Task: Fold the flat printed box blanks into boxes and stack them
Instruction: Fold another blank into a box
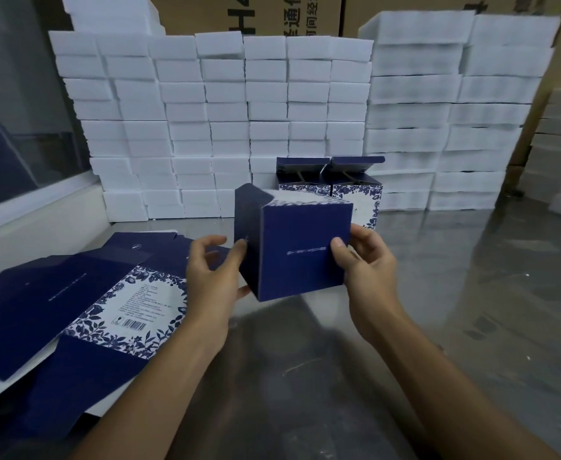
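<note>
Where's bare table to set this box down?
Bare steel table right of the held box, up to the white foam stacks and finished boxes. Also near edge between forearms. Crowded left: flat blanks cover it.

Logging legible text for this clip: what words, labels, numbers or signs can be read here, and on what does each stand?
"H", cut off by the frame edge: brown carton behind the foam blocks.
Chinese characters on the same carton: cut off, not reliably readable.
Pale line of print on the held box: blurred.
Fine print and barcode on the flat blank: too small.
</note>
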Action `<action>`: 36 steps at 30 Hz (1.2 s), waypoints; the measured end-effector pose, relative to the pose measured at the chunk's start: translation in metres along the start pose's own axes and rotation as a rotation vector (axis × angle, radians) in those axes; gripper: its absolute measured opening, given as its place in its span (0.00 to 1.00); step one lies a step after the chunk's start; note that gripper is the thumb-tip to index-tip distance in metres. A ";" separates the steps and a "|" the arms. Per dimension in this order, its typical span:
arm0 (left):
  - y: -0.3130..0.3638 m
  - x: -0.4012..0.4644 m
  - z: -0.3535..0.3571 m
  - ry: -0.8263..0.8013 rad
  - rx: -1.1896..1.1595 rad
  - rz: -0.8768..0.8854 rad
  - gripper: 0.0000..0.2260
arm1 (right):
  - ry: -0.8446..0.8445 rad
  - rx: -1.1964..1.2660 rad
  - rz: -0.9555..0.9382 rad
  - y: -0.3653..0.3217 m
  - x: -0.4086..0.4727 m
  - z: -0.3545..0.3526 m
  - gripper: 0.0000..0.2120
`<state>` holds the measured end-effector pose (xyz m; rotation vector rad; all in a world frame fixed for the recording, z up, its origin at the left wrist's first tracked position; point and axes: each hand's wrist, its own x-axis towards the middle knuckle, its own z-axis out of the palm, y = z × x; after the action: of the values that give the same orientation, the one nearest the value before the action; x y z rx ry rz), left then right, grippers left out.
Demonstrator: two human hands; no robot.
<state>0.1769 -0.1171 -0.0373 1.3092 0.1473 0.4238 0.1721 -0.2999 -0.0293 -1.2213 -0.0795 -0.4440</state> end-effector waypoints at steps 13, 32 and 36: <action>0.017 -0.010 0.000 -0.021 -0.086 -0.042 0.19 | -0.280 -0.401 -0.301 0.015 -0.020 0.016 0.20; 0.023 -0.022 -0.004 -0.119 0.386 0.756 0.25 | -0.065 -0.582 -0.771 -0.011 -0.027 0.023 0.17; 0.025 -0.026 -0.005 -0.217 0.527 0.848 0.29 | -0.144 -0.600 -0.756 -0.008 -0.030 0.027 0.17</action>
<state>0.1457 -0.1176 -0.0186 1.9027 -0.5356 0.9986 0.1471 -0.2686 -0.0219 -1.8013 -0.5776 -1.0896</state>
